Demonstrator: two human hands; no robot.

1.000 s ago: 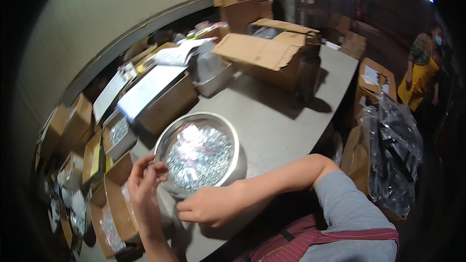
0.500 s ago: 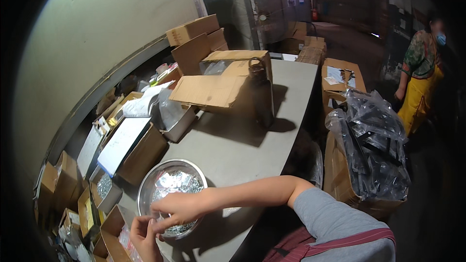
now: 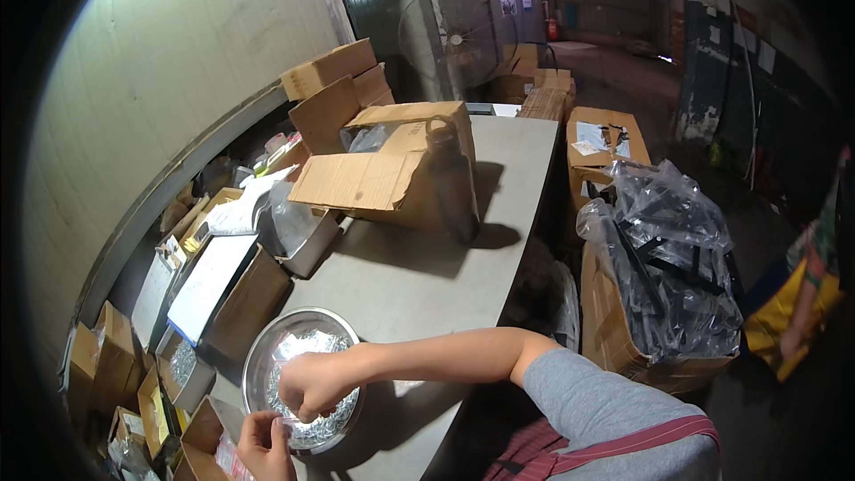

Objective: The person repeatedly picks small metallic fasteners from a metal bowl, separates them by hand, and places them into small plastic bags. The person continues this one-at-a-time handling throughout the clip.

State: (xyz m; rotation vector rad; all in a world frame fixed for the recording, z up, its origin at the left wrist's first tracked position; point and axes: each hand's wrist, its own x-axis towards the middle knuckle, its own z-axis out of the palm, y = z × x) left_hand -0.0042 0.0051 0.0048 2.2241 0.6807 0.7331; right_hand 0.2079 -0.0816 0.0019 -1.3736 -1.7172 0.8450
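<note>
A round steel bowl sits on the near left of the table, holding many small shiny metal parts. My right hand is over the bowl, fingers curled down at the parts; its fingertips and whatever they grip are hidden. Just off the bowl's near rim, my left hand is closed in a pinch. A thin, pale, see-through edge shows at its thumb, looking like a small clear plastic bag. Below and left, an open carton contains clear plastic with reddish lines.
Ahead on the grey table stand an open cardboard box and a dark bottle. A clipboard and several small boxes line the left. To the right, a carton holds plastic-wrapped black parts; beyond it a person in a yellow apron is partly visible.
My right hand has moved away from my left hand, with its fingers now down in the bowl. The view has shifted a little. The person at the right is now lower and farther right.
</note>
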